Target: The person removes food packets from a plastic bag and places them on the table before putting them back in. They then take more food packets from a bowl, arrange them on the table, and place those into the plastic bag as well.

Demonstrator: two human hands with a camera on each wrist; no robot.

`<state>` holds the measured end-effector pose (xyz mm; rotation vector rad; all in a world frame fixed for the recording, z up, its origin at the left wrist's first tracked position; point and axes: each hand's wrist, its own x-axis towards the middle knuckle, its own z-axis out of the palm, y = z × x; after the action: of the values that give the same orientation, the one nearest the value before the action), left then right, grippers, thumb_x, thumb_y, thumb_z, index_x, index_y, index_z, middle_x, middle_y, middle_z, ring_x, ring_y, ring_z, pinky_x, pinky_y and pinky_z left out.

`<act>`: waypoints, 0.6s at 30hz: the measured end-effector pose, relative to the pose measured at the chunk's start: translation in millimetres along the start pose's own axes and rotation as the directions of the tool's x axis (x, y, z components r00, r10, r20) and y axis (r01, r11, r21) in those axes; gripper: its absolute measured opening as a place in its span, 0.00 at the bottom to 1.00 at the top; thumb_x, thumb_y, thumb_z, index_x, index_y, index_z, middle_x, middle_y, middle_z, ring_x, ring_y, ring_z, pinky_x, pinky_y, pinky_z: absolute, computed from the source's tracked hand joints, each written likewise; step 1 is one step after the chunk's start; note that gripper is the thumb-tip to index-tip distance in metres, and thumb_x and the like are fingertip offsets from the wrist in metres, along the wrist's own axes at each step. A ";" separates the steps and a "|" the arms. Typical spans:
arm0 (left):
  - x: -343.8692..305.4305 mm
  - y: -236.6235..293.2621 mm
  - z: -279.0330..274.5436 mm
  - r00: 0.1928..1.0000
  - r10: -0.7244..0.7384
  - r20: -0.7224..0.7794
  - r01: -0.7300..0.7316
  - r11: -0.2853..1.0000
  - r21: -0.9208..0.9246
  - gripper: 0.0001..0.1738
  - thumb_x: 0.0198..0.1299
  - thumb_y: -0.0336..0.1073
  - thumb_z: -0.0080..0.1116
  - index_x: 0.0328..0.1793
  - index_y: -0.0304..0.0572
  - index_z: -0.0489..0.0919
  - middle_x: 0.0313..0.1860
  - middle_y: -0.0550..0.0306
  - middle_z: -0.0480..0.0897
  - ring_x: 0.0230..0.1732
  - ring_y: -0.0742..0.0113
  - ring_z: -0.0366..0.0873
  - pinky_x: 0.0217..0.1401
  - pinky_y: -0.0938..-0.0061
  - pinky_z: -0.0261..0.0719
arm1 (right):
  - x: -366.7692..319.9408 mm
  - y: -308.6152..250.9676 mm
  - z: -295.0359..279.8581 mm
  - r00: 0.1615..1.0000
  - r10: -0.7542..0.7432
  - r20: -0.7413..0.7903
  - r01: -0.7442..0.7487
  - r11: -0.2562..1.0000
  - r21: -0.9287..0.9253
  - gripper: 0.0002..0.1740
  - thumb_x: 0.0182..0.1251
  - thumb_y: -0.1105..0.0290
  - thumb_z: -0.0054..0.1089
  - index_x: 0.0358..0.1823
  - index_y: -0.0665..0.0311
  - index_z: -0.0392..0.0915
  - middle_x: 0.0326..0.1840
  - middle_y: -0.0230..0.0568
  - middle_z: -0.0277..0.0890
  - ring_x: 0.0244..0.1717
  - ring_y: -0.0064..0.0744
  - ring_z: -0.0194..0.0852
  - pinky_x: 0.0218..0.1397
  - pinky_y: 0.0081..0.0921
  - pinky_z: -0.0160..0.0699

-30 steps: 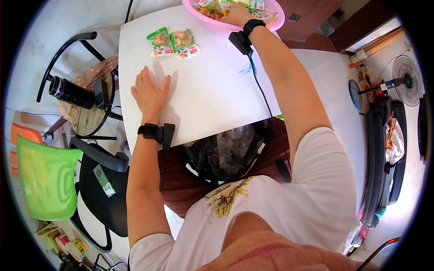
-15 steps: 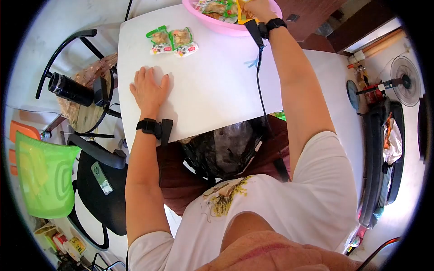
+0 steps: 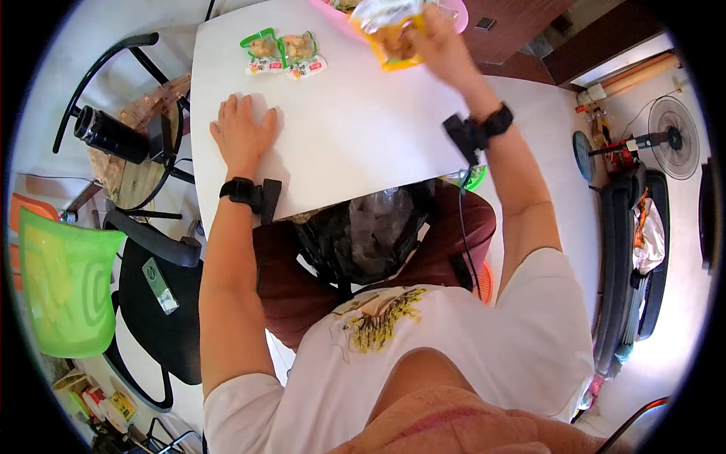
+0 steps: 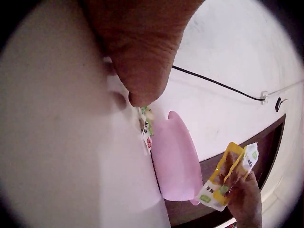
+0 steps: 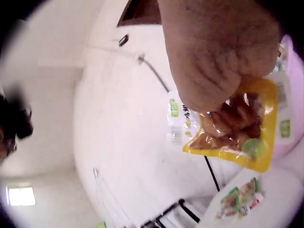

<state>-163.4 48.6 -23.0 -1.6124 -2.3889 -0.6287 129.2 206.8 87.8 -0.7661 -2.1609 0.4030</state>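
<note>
My right hand pinches yellow-edged snack packets with clear windows over brown food. They are raised in front of the pink basin, and in the left wrist view two white labelled ends stick out. The right thumb lies across the window in the right wrist view. My left hand rests palm down on the white table, fingers spread, touching only the tabletop. Beyond its fingertips, two green-edged packets with pale contents lie side by side.
More packets show in the basin at the table's far edge. A black plastic bag hangs at the near edge, over the person's lap. To the left stand a black chair and a stool with a black bottle.
My right hand has come out of the pink basin, lifting yellow-edged packets toward me. The left hand stays flat on the table, and the head view has shifted slightly.
</note>
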 end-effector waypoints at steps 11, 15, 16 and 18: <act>0.1 -10.0 12.0 1.000 0.018 0.006 -0.018 1.000 0.024 0.32 0.51 0.56 0.54 0.59 0.49 0.75 0.66 0.51 0.67 0.69 0.56 0.59 0.67 0.44 0.51 | -121.7 -60.5 82.0 0.851 -0.292 0.438 0.387 0.911 -0.145 0.19 0.54 0.81 0.50 0.48 0.61 0.73 0.62 0.43 0.67 0.68 0.43 0.56 0.66 0.37 0.59; 2.5 -13.1 18.1 0.999 0.024 -0.031 -0.023 1.000 0.009 0.32 0.52 0.58 0.53 0.60 0.50 0.74 0.66 0.52 0.68 0.69 0.57 0.59 0.68 0.46 0.49 | -136.0 -68.5 67.1 0.936 -0.160 0.313 0.208 0.970 -0.124 0.20 0.52 0.80 0.52 0.49 0.61 0.73 0.64 0.47 0.62 0.69 0.50 0.53 0.69 0.39 0.55; 2.1 -13.2 18.2 0.999 0.021 -0.028 -0.021 1.000 0.008 0.32 0.52 0.58 0.53 0.60 0.50 0.74 0.66 0.52 0.68 0.69 0.57 0.59 0.69 0.46 0.49 | -141.9 -67.6 64.4 0.953 -0.087 0.289 0.126 0.985 -0.119 0.23 0.52 0.77 0.55 0.53 0.63 0.70 0.65 0.53 0.59 0.69 0.55 0.50 0.70 0.40 0.52; 3.5 -13.1 18.5 1.000 0.017 -0.022 -0.017 1.000 0.009 0.32 0.52 0.58 0.53 0.60 0.50 0.74 0.66 0.52 0.68 0.69 0.57 0.58 0.69 0.47 0.49 | -158.4 -62.1 70.1 0.984 0.055 0.172 -0.027 0.986 -0.164 0.26 0.53 0.74 0.57 0.57 0.65 0.68 0.66 0.55 0.57 0.70 0.55 0.48 0.71 0.40 0.51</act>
<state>-175.3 55.6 -41.2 -1.6125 -2.3564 -0.6293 130.8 55.4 -16.8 -0.8949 -2.3681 0.3306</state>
